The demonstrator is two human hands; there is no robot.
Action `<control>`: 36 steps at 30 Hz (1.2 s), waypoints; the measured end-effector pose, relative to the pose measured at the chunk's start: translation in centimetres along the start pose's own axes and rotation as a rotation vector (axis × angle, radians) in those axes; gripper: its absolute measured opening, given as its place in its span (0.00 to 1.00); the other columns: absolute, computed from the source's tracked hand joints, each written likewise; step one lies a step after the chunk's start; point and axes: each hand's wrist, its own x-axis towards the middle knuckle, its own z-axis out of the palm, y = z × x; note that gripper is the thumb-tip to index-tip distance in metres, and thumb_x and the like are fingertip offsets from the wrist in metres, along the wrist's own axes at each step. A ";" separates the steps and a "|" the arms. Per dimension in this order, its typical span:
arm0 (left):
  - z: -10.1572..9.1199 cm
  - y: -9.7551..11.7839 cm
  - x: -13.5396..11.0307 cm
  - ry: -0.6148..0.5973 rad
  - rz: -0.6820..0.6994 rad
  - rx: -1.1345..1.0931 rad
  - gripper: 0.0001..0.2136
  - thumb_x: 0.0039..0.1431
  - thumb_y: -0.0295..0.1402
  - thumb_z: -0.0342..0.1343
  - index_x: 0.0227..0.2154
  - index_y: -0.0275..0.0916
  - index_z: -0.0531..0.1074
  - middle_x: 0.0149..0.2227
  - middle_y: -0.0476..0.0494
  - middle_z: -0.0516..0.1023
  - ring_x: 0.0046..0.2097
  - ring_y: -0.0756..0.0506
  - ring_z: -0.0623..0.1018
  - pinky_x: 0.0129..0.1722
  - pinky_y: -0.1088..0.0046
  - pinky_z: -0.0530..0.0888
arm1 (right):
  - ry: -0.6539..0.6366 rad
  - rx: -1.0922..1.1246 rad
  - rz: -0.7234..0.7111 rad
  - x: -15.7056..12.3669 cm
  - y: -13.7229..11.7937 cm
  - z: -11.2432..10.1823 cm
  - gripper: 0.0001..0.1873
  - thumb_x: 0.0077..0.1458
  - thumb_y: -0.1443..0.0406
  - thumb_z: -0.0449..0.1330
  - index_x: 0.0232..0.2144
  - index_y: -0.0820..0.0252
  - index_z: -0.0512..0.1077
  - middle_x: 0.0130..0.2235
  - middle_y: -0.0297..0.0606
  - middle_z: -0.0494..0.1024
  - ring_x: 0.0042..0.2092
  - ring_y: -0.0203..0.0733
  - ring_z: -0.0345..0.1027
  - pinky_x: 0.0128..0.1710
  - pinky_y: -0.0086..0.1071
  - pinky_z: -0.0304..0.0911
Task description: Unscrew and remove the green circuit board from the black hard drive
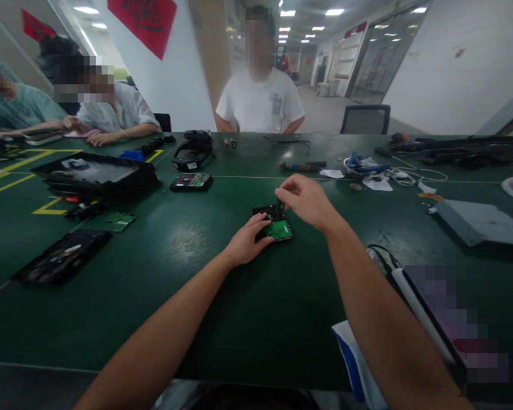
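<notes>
A small hard drive (281, 230) with a green circuit board on its upper face lies on the dark green table in front of me. My left hand (248, 240) grips it from the left, thumb at the near edge and fingers over the far part. My right hand (305, 199) is above the drive, its fingers pinched round the top of a dark, upright screwdriver (279, 210). The screwdriver's lower end points down at the drive; whether its tip sits in a screw is too small to tell.
Another hard drive (191, 182) and a black headset (193, 151) lie beyond my left hand. Farther left are a black tray (98, 173), a loose green circuit board (121, 221) and a black casing (64, 256). A grey metal box (483, 225) stands right. Several people are around the table.
</notes>
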 end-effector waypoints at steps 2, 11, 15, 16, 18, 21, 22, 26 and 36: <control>0.1 -0.1 0.0 0.004 -0.003 -0.001 0.25 0.67 0.43 0.56 0.63 0.39 0.67 0.71 0.37 0.61 0.72 0.37 0.59 0.72 0.53 0.58 | -0.042 0.039 -0.007 -0.1 -0.2 0.0 0.11 0.60 0.55 0.61 0.37 0.56 0.73 0.38 0.39 0.80 0.31 0.38 0.71 0.31 0.34 0.67; 0.4 -0.5 0.0 0.008 0.012 -0.001 0.26 0.67 0.43 0.57 0.64 0.39 0.67 0.71 0.37 0.61 0.72 0.37 0.59 0.71 0.53 0.59 | -0.164 0.137 0.016 -0.4 -0.5 0.1 0.17 0.67 0.58 0.53 0.51 0.55 0.75 0.32 0.37 0.78 0.31 0.39 0.73 0.32 0.33 0.70; 0.4 -0.4 0.0 0.008 0.006 -0.004 0.26 0.66 0.43 0.57 0.63 0.40 0.67 0.71 0.37 0.61 0.72 0.37 0.59 0.72 0.52 0.58 | -0.151 0.079 -0.012 -0.5 -0.7 0.0 0.16 0.66 0.57 0.54 0.50 0.53 0.76 0.34 0.36 0.79 0.31 0.39 0.72 0.32 0.34 0.68; 0.3 -0.4 0.0 0.009 0.005 -0.004 0.25 0.66 0.43 0.57 0.63 0.40 0.68 0.71 0.38 0.61 0.72 0.37 0.59 0.72 0.51 0.58 | -0.133 0.057 -0.022 -0.5 -0.7 0.0 0.14 0.65 0.56 0.56 0.47 0.54 0.76 0.36 0.37 0.79 0.33 0.39 0.72 0.33 0.34 0.67; 0.3 -0.4 0.0 0.010 0.005 -0.002 0.25 0.66 0.43 0.57 0.63 0.40 0.67 0.71 0.38 0.61 0.72 0.37 0.59 0.72 0.52 0.58 | -0.083 0.017 -0.033 -0.4 -0.6 -0.1 0.13 0.63 0.55 0.59 0.41 0.56 0.76 0.39 0.39 0.80 0.35 0.41 0.72 0.35 0.35 0.67; 0.3 -0.4 0.0 0.009 0.008 0.000 0.25 0.66 0.43 0.57 0.63 0.39 0.67 0.71 0.37 0.61 0.73 0.37 0.59 0.72 0.52 0.58 | -0.021 -0.026 -0.004 -0.2 -0.4 -0.1 0.11 0.59 0.55 0.62 0.36 0.57 0.74 0.39 0.41 0.80 0.37 0.43 0.71 0.35 0.36 0.65; 0.3 -0.4 0.0 0.009 0.009 0.001 0.26 0.66 0.43 0.57 0.63 0.39 0.67 0.71 0.37 0.61 0.73 0.37 0.59 0.72 0.52 0.58 | -0.014 -0.031 0.005 -0.2 -0.4 -0.1 0.11 0.58 0.56 0.63 0.35 0.57 0.73 0.39 0.41 0.79 0.36 0.43 0.71 0.34 0.36 0.65; 0.3 -0.4 0.0 0.005 0.012 -0.004 0.26 0.67 0.43 0.56 0.64 0.39 0.67 0.71 0.36 0.61 0.73 0.37 0.59 0.71 0.51 0.58 | -0.050 -0.013 -0.028 -0.3 -0.6 -0.1 0.10 0.62 0.56 0.59 0.37 0.56 0.74 0.40 0.39 0.80 0.32 0.39 0.69 0.32 0.35 0.64; 0.2 -0.3 0.0 0.003 0.008 0.003 0.25 0.67 0.43 0.56 0.63 0.38 0.67 0.71 0.36 0.61 0.73 0.37 0.59 0.72 0.53 0.59 | -0.194 0.094 0.011 -0.3 -0.3 0.2 0.19 0.70 0.54 0.49 0.51 0.54 0.73 0.28 0.35 0.75 0.27 0.38 0.69 0.29 0.33 0.65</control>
